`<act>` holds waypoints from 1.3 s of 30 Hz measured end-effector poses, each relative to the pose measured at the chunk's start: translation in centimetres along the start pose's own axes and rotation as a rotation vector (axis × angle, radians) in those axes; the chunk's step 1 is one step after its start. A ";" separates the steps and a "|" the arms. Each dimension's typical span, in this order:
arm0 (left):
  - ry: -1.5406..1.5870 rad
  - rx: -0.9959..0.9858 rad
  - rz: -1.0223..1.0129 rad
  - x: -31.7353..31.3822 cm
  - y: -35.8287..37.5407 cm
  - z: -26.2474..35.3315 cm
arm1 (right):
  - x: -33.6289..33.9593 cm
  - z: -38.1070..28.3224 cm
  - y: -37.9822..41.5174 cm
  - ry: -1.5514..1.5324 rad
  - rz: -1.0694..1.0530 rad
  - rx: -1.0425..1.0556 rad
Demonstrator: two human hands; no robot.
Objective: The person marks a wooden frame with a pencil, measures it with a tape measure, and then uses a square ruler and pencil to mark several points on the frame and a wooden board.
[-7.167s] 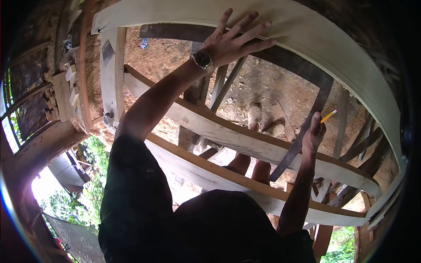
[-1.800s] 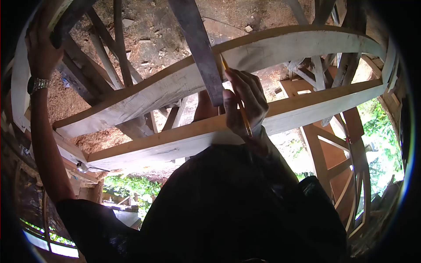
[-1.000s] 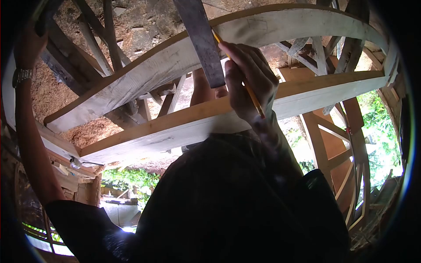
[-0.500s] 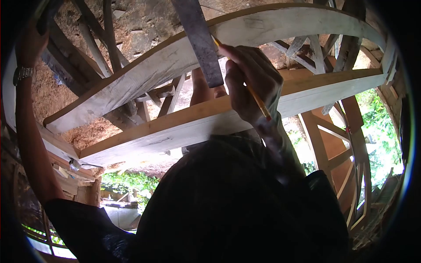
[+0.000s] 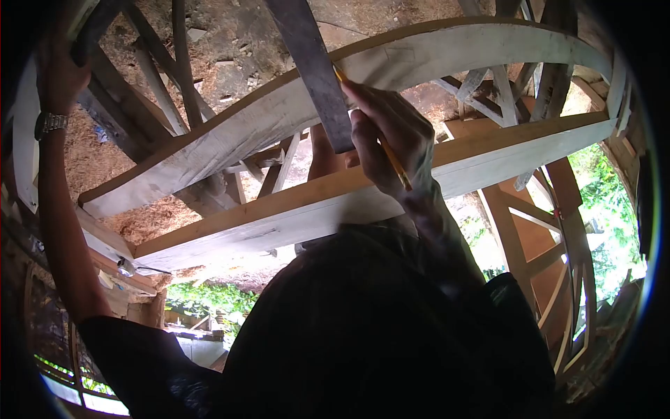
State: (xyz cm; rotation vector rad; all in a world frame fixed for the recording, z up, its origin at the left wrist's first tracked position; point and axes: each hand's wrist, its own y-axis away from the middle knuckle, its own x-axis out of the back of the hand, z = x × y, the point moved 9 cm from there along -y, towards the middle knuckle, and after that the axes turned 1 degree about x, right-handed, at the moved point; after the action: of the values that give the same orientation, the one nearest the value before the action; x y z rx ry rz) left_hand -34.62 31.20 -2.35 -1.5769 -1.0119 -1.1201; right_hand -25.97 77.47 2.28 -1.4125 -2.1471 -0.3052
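My right hand [image 5: 394, 133] is closed round a yellow pencil [image 5: 395, 162], whose tip touches or nearly touches the edge of a dark flat metal blade [image 5: 307, 66]. That blade lies across the curved pale wooden piece [image 5: 230, 133], its lower end near the straight beam [image 5: 279, 213]. At the upper left my left hand [image 5: 63, 77], with a metal watch [image 5: 50, 124] on the wrist, is raised beside a dark object at the dim edge of the view; its fingers are too dark to make out.
Crossed wooden poles [image 5: 160, 80] stand behind the curved piece. Wood chips and shavings cover the ground [image 5: 230, 49]. A wooden frame with slats [image 5: 513, 230] leans at the right. A clamp-like metal part [image 5: 125, 267] sits at the beam's left end. Green plants show outside.
The view has shifted slightly, so the wooden pieces appear lower. My right hand and the pencil have moved a little left, closer along the blade's edge.
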 end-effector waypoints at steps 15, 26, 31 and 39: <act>0.116 -0.065 -0.047 1.3 -0.8 1.8 | 3.3 -0.6 -2.0 -0.074 0.076 -0.072; 0.147 0.024 -0.123 2.7 -1.9 2.8 | -3.5 3.6 -9.8 -0.064 -0.070 -0.233; 0.159 0.020 -0.157 2.8 -1.8 2.9 | -5.3 3.8 -10.6 -0.098 -0.065 -0.243; 0.178 -0.023 -0.096 4.1 -5.4 6.9 | -2.0 7.5 -10.8 -0.095 -0.008 -0.281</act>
State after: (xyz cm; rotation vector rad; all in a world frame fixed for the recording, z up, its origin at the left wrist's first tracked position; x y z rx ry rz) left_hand -37.34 39.63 1.69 -1.4309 -0.9669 -1.3174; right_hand -37.49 74.83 -3.90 -1.6003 -2.2548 -0.5722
